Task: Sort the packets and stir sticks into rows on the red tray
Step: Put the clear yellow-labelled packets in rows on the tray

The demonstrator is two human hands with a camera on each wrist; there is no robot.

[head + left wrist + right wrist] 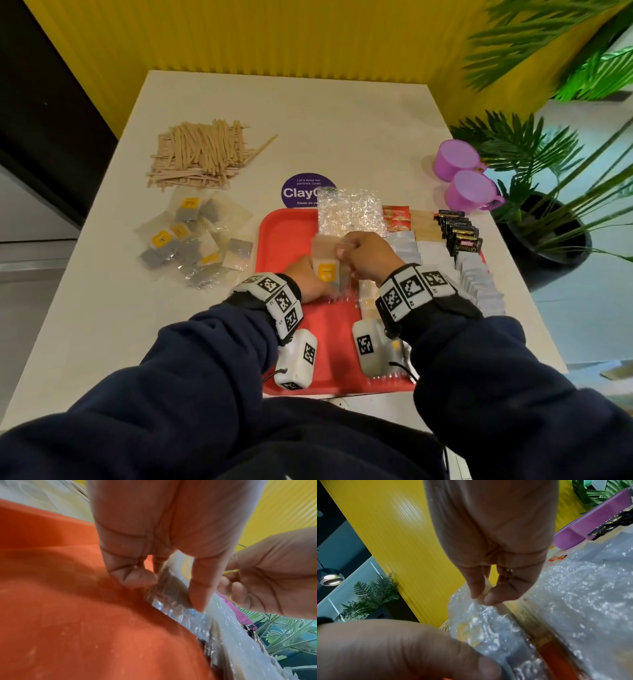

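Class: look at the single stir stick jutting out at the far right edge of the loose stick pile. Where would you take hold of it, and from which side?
Probably pinch the stir stick at its free far-right end, coming from the right over the bare table. That end juts out alone, while its other end is tangled in the stick pile.

The light is bright and even, with soft shadows on the red tray (68, 601). Both wrist views are blurred and bend strongly at the edges; clear packets (573, 601) glare.
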